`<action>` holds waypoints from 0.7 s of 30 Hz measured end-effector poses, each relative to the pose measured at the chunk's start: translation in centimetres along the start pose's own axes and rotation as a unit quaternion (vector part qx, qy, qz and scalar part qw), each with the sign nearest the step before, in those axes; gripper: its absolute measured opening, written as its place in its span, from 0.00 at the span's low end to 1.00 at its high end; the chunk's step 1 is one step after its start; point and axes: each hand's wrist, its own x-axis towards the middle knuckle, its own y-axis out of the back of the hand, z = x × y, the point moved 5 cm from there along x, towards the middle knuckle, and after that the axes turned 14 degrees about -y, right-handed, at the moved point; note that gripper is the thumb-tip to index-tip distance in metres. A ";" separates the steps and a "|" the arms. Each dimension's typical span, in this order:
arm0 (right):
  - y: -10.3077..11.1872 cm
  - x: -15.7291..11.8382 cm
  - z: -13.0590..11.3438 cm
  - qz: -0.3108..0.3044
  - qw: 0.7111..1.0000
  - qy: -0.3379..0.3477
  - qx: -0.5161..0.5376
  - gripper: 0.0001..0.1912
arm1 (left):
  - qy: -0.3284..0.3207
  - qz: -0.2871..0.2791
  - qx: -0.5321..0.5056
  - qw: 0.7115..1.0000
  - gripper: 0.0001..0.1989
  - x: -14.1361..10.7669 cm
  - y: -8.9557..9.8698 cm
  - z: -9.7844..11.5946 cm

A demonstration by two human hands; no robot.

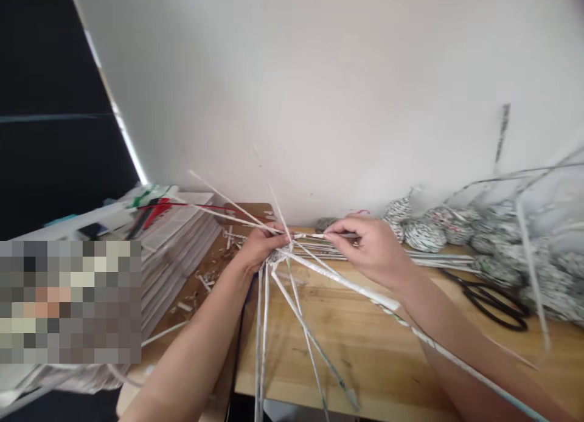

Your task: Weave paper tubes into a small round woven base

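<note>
The spoked piece of white rolled-paper strands (279,261) is held above the near-left part of the light wooden surface (378,355), its long spokes fanning outward. The left hand (258,250) pinches its hub, apparently to steady the crossing strands. The right hand (376,249) grips a thin white paper strand (311,235) between thumb and fingers, drawn out sideways, probably to keep it taut and separate.

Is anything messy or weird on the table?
A bit messy, yes. Little paper scraps lie scattered between the paper stack and the left forearm, as if nobody swept them up. I can't see any spilled liquid.
</note>
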 end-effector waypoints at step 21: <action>-3.1 0.1 0.0 0.024 0.978 0.128 -0.165 0.07 | -0.020 0.021 0.005 1.000 0.14 -1.2 0.0 -2.7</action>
